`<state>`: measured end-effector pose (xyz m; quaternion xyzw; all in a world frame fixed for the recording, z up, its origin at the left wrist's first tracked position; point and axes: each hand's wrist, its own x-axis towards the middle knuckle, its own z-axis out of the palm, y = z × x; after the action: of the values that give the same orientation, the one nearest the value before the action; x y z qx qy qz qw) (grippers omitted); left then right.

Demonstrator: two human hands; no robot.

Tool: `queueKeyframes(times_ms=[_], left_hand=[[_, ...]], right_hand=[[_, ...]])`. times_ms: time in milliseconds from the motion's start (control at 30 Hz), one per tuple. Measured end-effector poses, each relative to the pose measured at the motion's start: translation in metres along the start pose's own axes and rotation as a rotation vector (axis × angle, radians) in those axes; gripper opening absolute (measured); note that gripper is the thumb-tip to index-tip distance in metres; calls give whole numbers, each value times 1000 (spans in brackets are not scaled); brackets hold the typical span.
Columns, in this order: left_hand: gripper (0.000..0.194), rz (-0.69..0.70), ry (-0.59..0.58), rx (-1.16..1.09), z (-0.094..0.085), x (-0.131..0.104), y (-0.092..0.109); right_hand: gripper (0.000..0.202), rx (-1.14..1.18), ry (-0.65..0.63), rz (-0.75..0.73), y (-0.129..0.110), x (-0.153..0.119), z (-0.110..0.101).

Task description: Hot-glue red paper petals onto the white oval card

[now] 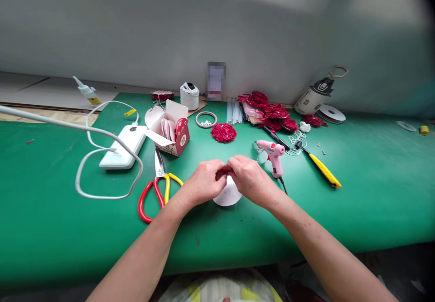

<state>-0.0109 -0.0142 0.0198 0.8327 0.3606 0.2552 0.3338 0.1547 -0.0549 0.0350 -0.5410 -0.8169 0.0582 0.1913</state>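
Note:
Both hands meet above a white disc [228, 194] near the front middle of the green table. My left hand [206, 180] has its fingers curled and pressed together at the disc's far side. Fingertip to fingertip with it, my right hand [249, 178] is closed in a pinch. Whatever lies between the fingertips is hidden. Just beyond the hands is a round red textured piece [224, 133]. A pink glue gun [273, 154] stands to the right, and scissors [159, 186] with red and yellow handles lie to the left, close to my left forearm.
A white power bank [124, 148] with a looping cable [79, 175] is at left, beside an open red-and-white box [181, 136]. Behind are a thread spool [189, 97], glue sticks [234, 112], red flowers [273, 111] and a bottle [311, 100]. A yellow cutter [324, 169] lies at right.

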Motion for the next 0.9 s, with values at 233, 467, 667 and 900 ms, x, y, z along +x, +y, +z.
queueKeyframes(times_ms=[233,467,667,900], left_hand=[[17,-10,-63,-192,-8,0,1],[22,-149,-46,-320,-5,1,-6],[21,-226,-12,-324,-1,2,-5],[19,-181,3,-249,0,1,-1]], right_hand=[[19,59,-41,-15,10,2,-12],[17,314,22,113,18,-11,-17],[20,516,111,338,7,-21,4],[12,568,137,443,0,-13,12]])
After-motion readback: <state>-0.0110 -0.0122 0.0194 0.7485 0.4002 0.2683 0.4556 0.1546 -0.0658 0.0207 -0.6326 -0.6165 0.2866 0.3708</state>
